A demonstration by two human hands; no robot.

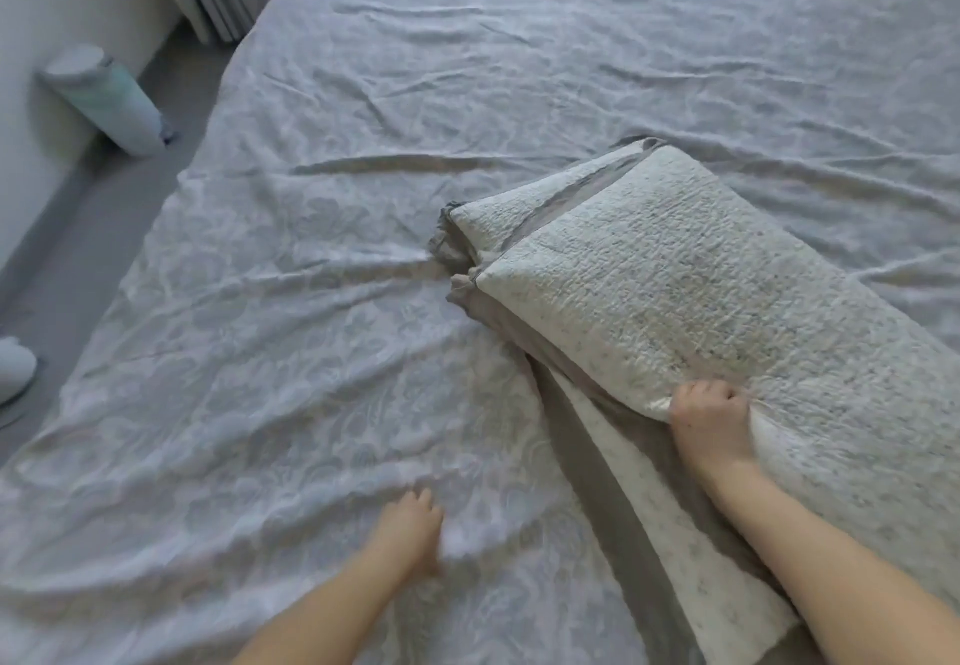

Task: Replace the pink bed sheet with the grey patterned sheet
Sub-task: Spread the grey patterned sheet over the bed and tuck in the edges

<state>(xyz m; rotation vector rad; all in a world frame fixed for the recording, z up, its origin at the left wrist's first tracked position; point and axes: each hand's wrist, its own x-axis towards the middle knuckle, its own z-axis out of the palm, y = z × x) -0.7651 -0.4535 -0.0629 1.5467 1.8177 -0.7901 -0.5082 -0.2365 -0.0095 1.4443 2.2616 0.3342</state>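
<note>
Grey patterned sheet [363, 145] already spread under and left of the grip, right hand [709, 402] fisted on the folded quilt [675, 269] edge, left hand [410, 529] flat and relaxed; probably finishing, next pulling the quilt open, smoothing creases.

left hand [410, 529] lies low, fingers loosely extended toward 1 o'clock, blurred, forearm entering from 6 o'clock. right hand [711, 415] is fisted, gripping the quilt [649, 269] edge, forearm reaching toward 11 o'clock from 5 o'clock.
</note>
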